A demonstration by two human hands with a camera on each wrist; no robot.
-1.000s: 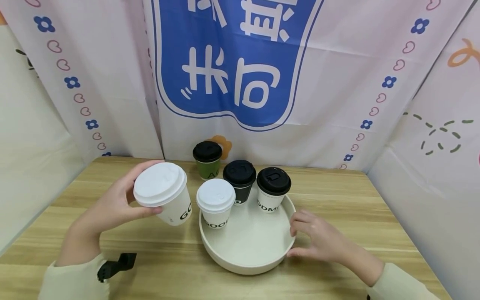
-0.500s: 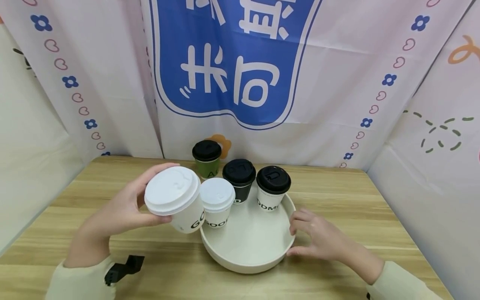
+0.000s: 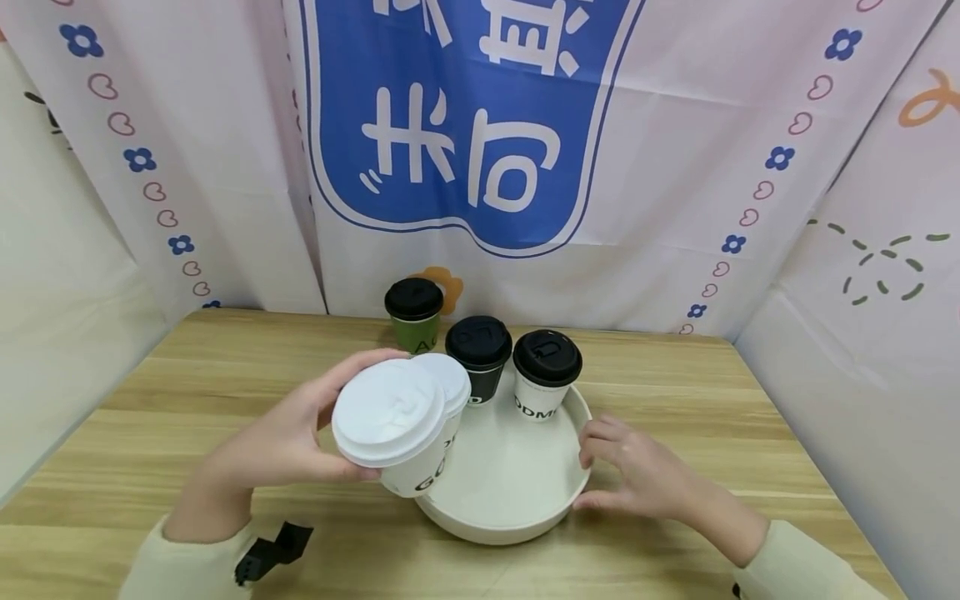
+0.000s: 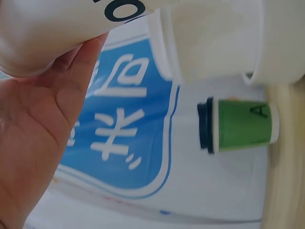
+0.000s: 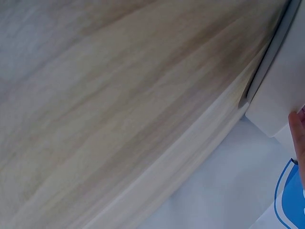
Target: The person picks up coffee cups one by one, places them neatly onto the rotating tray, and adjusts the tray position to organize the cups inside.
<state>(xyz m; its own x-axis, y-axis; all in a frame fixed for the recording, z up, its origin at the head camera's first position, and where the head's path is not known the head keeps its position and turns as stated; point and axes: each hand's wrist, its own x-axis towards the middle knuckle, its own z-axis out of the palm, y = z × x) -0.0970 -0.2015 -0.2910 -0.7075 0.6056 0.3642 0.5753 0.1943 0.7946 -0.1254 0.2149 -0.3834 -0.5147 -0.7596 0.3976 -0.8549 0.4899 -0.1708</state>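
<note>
My left hand [image 3: 292, 437] grips a white paper coffee cup [image 3: 390, 417] with a white lid, tilted, at the left side of a round cream tray [image 3: 517, 479]. In the head view it covers much of a second white-lidded cup [image 3: 452, 379] standing on the tray. Fingers of my right hand [image 3: 637, 471] curl over the tray's right rim, thumb low on its outside. Toward the tray's back stand a dark cup [image 3: 480, 358] and a white cup [image 3: 543, 392], both with black lids. The left wrist view shows the held cup [image 4: 57, 28] in the palm.
Behind the tray, a green cup [image 3: 415, 321] with a black lid stands on the wooden table [image 3: 675, 375]. A white cloth [image 3: 660, 192] with a blue printed sign hangs along the table's back edge. Pale walls [image 3: 862, 375] close in both sides.
My left hand has carried the white-lidded cup rightward and toward me, from beside the tray to overlapping the other white-lidded cup. The right hand and tray have stayed put.
</note>
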